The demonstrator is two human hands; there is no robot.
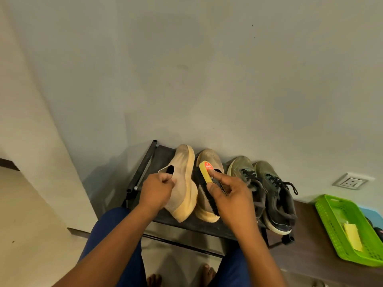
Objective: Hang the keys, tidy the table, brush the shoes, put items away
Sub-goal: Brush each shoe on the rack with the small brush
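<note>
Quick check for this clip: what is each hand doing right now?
Left hand: grips the collar of the tilted beige slip-on shoe.
Right hand: holds the yellow-backed, black-bristled shoe brush.

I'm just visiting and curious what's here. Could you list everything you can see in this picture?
Shoe rack: one, black, against the wall.
Slip-on shoes: two, beige; one tipped on its side in the left hand, one on the rack.
Sneakers: two, olive, right end of rack.
Shoe brush: one, yellow, dark bristles, in the right hand.
Basket: one, green, far right.
Wall socket: one, white.
Left hand: grips the shoe's opening.
Right hand: holds the brush.
</note>
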